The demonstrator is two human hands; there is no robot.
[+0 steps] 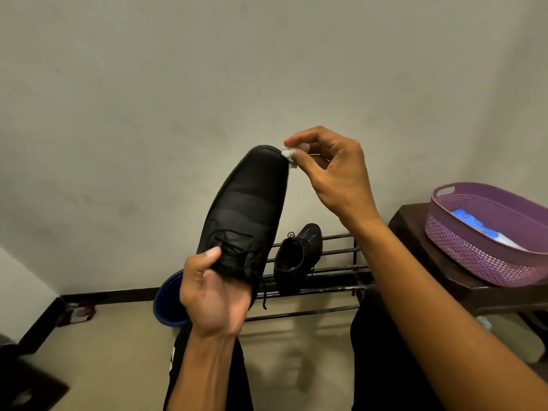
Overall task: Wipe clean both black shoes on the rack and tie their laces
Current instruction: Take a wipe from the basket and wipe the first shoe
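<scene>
- Black shoe (246, 203) is held up in the air in front of the wall (148, 84), sole away from the camera and toe pointing up and slightly right.
- Its heel end is gripped by the left hand (213, 289), with the thumb laid across the lacing and the other fingers hidden behind the shoe.
- Its laces (262, 295) are seen loose, with ends hanging below the left hand's grip.
- A small white wad (289, 154) is pinched between thumb and fingertips of the right hand (329, 170) and is pressed against the right edge of the toe.
- The right hand is placed just beside the toe, up and to the right of it, well apart from the left hand.
- A second black shoe (296, 256) is set on the top bars of the rack (341, 267), below and just right of the held shoe, toe towards the wall, its laces also loose.
- Bare bars are left to the right of that shoe, up to the rack's end post.
- A blue bowl (166, 301) is partly hidden behind the left hand, at the rack's left end.
- A dark counter (409, 229) is set just to the right of the rack; a purple basket (480, 262) with a blue packet (480, 229) inside is carried on it.
- Open floor (118, 336) is seen to the lower left, edged by a dark skirting along the wall.
</scene>
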